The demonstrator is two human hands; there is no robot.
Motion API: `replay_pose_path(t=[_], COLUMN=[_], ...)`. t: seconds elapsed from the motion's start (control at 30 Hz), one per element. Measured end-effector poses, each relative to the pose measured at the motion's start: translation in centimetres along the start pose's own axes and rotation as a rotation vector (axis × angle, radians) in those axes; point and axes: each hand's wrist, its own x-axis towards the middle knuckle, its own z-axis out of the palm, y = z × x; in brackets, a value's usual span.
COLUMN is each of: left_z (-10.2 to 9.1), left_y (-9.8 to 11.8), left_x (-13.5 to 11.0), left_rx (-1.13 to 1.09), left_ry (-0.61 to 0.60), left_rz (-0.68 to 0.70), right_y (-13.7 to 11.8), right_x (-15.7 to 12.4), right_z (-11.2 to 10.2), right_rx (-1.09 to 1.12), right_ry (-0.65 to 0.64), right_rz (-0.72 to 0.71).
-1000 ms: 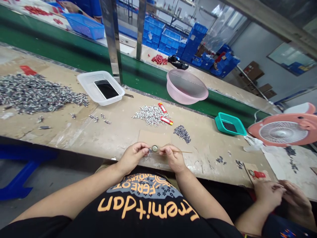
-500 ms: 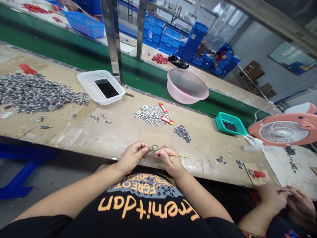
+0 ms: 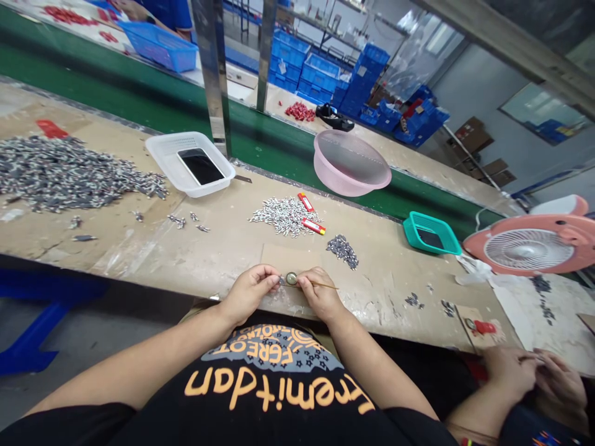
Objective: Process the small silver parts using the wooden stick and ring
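Your left hand (image 3: 248, 294) and right hand (image 3: 320, 296) are together just over the bench edge, close but apart, with a round part (image 3: 291, 279) held up between them. Your left fingertips (image 3: 274, 279) pinch a small dark piece at the round part's edge, though how the two join is too small to tell. Your right fingers (image 3: 307, 288) grip a thin stick (image 3: 325, 285) that runs off to the right past the hand.

In front of your hands lies a cardboard sheet (image 3: 290, 257) on the bench (image 3: 385, 291). Beyond it are a heap of silver parts (image 3: 284, 217), two red packets (image 3: 305, 201) (image 3: 313, 226) beside that heap, and a smaller pile of dark parts (image 3: 342, 251). Farther left spreads a big heap of parts (image 3: 69, 174), then a white tray (image 3: 160, 152) holding a phone (image 3: 199, 166).

A pink basin (image 3: 351, 164) stands past the bench's far edge, a teal tray (image 3: 432, 232) sits to the right, and a fan (image 3: 527, 248) is beyond it. At lower right, a co-worker's hands (image 3: 534, 371) work near a red-marked card (image 3: 481, 327).
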Motion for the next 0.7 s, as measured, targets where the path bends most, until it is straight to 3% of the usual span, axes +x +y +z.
replay_pose_path(t=[0.13, 0.33, 0.7], left_z=[0.1, 0.2, 0.0], left_y=[0.1, 0.2, 0.0], left_x=[0.0, 0.0, 0.0], left_rx=[0.012, 0.045, 0.035], left_ry=[-0.008, -0.014, -0.041], left_rz=[-0.013, -0.012, -0.021], right_y=[-0.3, -3.0, -3.2], right_x=[-0.2, -0.4, 0.1], right_z=[-0.2, -1.3, -0.4], right_rx=[0.046, 0.257, 0.228], right_ry=[0.009, 0.074, 0.052], right_rz=[-0.002, -0.073, -0.103])
